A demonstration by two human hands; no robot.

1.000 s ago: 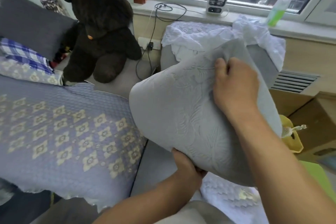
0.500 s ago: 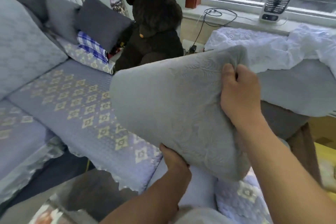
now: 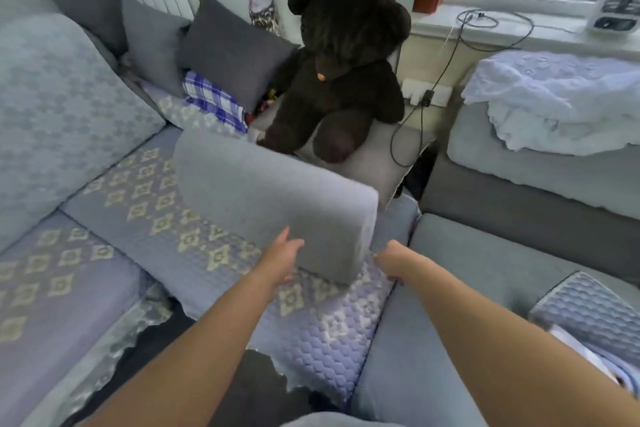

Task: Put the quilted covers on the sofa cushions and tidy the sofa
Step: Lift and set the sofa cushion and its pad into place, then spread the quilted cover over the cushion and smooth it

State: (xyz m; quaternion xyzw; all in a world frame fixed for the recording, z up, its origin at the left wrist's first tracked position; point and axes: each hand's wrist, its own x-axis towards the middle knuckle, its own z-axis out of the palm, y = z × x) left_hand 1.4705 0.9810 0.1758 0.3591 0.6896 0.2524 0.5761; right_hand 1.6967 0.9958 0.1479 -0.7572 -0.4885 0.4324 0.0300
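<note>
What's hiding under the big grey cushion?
Under the big grey cushion lies the purple quilted seat cover with gold diamonds. Its near edge is by the left hand. The part of the cover beneath it is hidden.

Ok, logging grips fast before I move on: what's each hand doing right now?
Left hand: open, fingers straight against the near end of the grey cushion.
Right hand: beside the cushion's lower corner; whether it grips anything cannot be told.

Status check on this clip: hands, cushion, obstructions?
Left hand open, against grey cushion. Right hand curled at its end, grip unclear. Cushion tilted on patterned cover. Teddy bear behind.
</note>
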